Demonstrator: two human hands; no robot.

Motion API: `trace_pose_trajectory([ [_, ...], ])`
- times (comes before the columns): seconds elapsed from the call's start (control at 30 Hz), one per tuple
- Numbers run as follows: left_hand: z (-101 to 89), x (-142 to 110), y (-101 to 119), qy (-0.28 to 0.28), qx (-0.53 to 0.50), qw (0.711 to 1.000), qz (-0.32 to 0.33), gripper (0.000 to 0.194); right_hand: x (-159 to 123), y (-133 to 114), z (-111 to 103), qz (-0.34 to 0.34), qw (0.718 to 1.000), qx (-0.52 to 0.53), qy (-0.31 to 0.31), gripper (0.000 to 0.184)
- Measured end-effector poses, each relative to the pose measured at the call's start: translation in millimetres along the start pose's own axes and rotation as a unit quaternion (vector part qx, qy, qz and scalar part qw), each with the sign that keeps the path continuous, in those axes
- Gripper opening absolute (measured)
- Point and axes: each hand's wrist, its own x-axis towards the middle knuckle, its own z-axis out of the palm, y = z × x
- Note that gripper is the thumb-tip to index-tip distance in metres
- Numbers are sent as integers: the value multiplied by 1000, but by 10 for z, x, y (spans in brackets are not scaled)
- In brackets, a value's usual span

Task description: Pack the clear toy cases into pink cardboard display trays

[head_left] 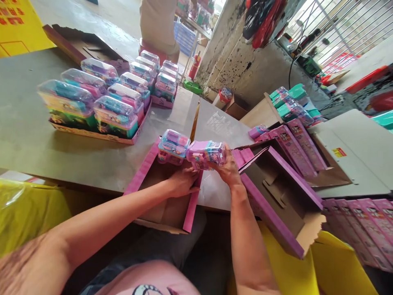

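My right hand (229, 169) grips a clear-wrapped purple and blue toy case (204, 155), tilted on its side over the right edge of an open cardboard tray (162, 205). My left hand (183, 182) reaches inside this pink-edged tray, thumb and fingers apart near its right wall. Its fingertips are close beneath the held case; whether they touch it I cannot tell. Another wrapped case (173, 146) sits upright at the tray's far end, beside the held one. The tray extends over the table's front edge towards my lap.
Left, a filled tray (92, 134) holds several wrapped cases, with another filled tray (162, 101) behind. An unfilled tray (86, 51) lies farther back. Right, a tilted tray (282, 200) leans near yellow material (337, 262) and pink flat boxes (294, 147). A person (158, 28) stands beyond the table.
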Motion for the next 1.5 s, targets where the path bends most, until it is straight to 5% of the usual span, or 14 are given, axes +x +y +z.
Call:
trace_pose_trajectory([
  [0.07, -350, -31, 23, -26, 9, 997, 66, 26, 17, -15, -23, 8, 1000, 2, -15, 98],
  [0.13, -736, -25, -59, 35, 47, 994, 88, 23, -1, -17, -15, 16, 1000, -7, -21, 102],
  [0.2, -1043, 26, -244, 115, 106, 987, 22, 32, -40, -10, 6, 20, 999, -41, -29, 107],
  [0.27, -1201, 100, -474, 109, 146, 983, -36, 57, -81, -6, 23, 16, 995, -88, -37, 114],
  [0.4, -1184, 205, -767, -20, 156, 986, -59, 64, -97, -47, -9, -44, 984, -170, -29, 123],
  [0.53, -1137, 211, -763, -25, 163, 984, -67, 63, 30, -226, -115, -141, 962, -224, -66, 103],
  [0.73, -1192, 232, -736, -53, 156, 984, -73, 67, 339, -653, -45, -201, 863, -401, -234, 85],
  [0.93, -1263, 267, -762, -93, 164, 980, -66, 81, 465, -882, 101, -188, 780, -508, -315, 88],
  [1.33, -1433, 254, -781, -153, 169, 973, -35, 77, 474, -1197, 578, -125, 731, -561, -368, 75],
  [1.43, -1463, 217, -793, -159, 165, 973, -30, 76, 520, -1174, 771, -116, 708, -577, -389, 77],
  [1.5, -1464, 203, -790, -157, 161, 974, -31, 75, 553, -1083, 927, -123, 718, -558, -397, 73],
])
